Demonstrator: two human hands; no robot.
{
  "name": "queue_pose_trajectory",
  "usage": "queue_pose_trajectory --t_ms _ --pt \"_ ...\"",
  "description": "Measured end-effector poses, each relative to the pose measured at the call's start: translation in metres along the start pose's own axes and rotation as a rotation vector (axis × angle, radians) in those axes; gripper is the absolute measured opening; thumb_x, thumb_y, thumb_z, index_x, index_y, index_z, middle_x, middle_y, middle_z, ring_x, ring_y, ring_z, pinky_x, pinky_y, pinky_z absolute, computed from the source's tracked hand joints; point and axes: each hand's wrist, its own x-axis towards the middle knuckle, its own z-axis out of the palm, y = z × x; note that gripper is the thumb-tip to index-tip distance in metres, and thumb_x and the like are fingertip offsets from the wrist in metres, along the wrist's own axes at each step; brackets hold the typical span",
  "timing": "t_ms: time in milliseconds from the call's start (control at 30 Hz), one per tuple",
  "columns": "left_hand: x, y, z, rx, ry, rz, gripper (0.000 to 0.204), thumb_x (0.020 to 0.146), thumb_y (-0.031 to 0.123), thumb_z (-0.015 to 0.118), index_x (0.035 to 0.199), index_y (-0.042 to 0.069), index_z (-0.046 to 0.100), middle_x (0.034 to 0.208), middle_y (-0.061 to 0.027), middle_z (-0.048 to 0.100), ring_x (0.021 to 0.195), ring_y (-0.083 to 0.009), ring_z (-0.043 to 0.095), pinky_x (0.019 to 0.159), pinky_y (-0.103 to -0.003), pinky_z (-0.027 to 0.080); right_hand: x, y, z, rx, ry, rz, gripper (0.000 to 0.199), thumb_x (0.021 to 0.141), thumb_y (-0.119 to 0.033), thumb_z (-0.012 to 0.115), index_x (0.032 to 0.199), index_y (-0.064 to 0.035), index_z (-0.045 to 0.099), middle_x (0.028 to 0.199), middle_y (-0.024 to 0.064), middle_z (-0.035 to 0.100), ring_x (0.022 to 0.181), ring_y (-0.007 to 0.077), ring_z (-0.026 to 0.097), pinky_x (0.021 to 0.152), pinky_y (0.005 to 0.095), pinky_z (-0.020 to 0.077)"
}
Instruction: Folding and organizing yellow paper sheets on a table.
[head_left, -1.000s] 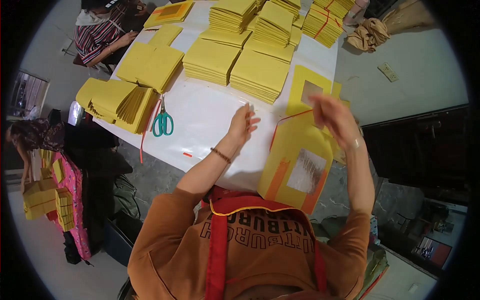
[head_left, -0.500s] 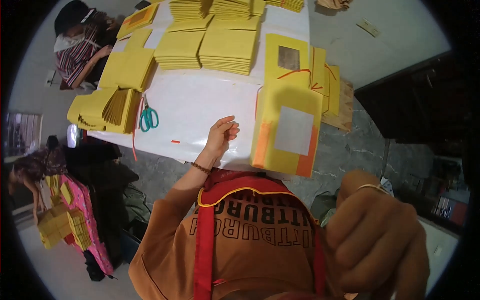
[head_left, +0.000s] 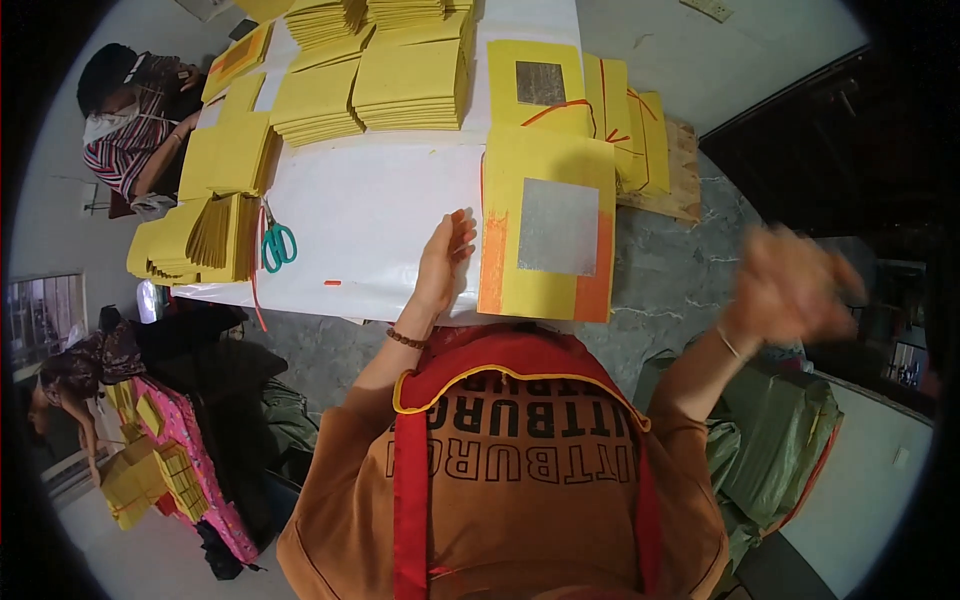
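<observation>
My left hand (head_left: 442, 262) rests on its side at the near edge of the white-covered table (head_left: 370, 210), fingers loosely bent and apart, with nothing in it. Just to its right lies a stack of yellow paper (head_left: 505, 285), with a silver-grey square (head_left: 558, 225) and orange patches on its top sheet. My right hand (head_left: 790, 285) is raised off to the right, away from the table. Motion smears its fingers, and nothing can be made out in it. Behind the stack is another yellow pile (head_left: 505, 75) with a smaller grey square and a red string.
Green-handled scissors (head_left: 278, 245) lie at the table's left beside yellow bundles (head_left: 225, 155). Thick yellow stacks (head_left: 408, 90) stand at the back. More tied bundles (head_left: 650, 150) sit on a wooden board at right. Green wrapped sacks (head_left: 785, 445) are lower right. Two people work at left.
My right hand has swung up and away from close to the camera, out to the right. My left hand stays at the table edge. The whole view has shifted slightly.
</observation>
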Motion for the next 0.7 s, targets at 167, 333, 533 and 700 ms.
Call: queue_pose_trajectory --t_ms 167,333,533,700 --pt "-0.006 -0.015 0.010 0.007 -0.218 -0.019 0.071 0.094 0.052 0.024 0.139 -0.002 0.015 0.143 -0.0145 0.024 0.132 -0.0232 0.024 0.108 -0.035 0.020 -0.122 0.089 -0.129 -0.511 0.681 0.518 0.059 0.095 -0.043 0.029 0.141 -0.0079 0.017 0.140 0.0113 0.029 0.129 0.0228 0.029 0.103 0.0395 0.0257" --pt "-0.011 -0.011 0.020 -0.042 -0.202 -0.105 0.067 0.094 0.051 0.022 0.140 0.002 0.017 0.142 -0.0112 0.027 0.130 -0.0204 0.029 0.106 -0.032 0.026 -0.133 0.130 -0.110 -0.608 0.788 0.540 0.056 0.096 -0.046 0.026 0.138 -0.0094 0.029 0.134 0.0074 0.040 0.124 0.0201 0.036 0.103 0.0347 0.0277" --pt "-0.019 -0.014 0.031 -0.056 -0.127 -0.122 0.061 0.095 0.049 0.022 0.141 0.009 0.020 0.140 -0.0068 0.033 0.125 -0.0177 0.036 0.102 -0.029 0.033 -0.136 0.134 -0.120 -0.337 0.752 0.751 0.056 0.097 -0.044 0.024 0.140 -0.0076 0.022 0.139 0.0042 0.032 0.124 0.0160 0.034 0.102 0.0299 0.0296" --pt "-0.026 -0.013 0.040 -0.054 -0.074 -0.078 0.057 0.096 0.046 0.024 0.141 0.010 0.023 0.138 -0.0063 0.035 0.124 -0.0174 0.038 0.100 -0.029 0.035 -0.140 0.140 -0.121 -0.238 0.697 0.696 0.054 0.096 -0.046 0.028 0.135 -0.0086 0.031 0.128 0.0020 0.042 0.114 0.0139 0.043 0.096 0.0285 0.0362"
